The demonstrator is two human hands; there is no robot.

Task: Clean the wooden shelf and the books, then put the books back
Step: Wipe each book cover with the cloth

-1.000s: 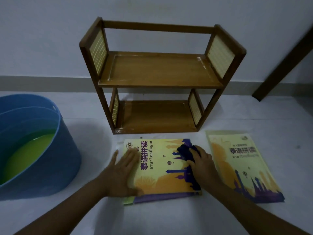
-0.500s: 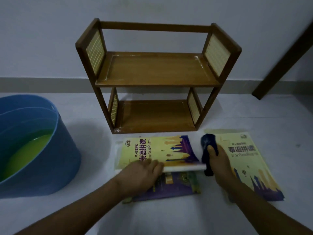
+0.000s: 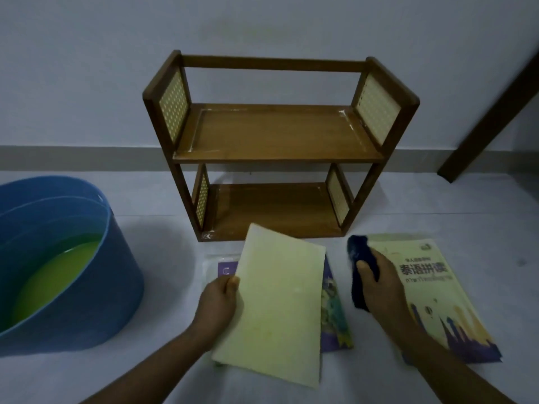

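Note:
An empty two-tier wooden shelf (image 3: 277, 135) stands on the floor against the wall. In front of it my left hand (image 3: 217, 301) grips the left edge of a yellow book (image 3: 277, 310), lifted and turned so its plain pale back faces me. Beneath it lies another book with a purple cover (image 3: 335, 316), mostly hidden. My right hand (image 3: 379, 290) holds a dark blue cloth (image 3: 360, 258) and rests on the left part of a second yellow book (image 3: 437, 301) lying flat to the right.
A blue tub (image 3: 87, 287) with yellow-green liquid sits on the floor at the left. A dark wooden post (image 3: 490, 118) leans along the wall at the right. Pale floor surrounds the books.
My left hand has lifted the top yellow book and flipped it over, uncovering a purple book below. My right hand with the cloth moved right, off that book onto the other yellow one.

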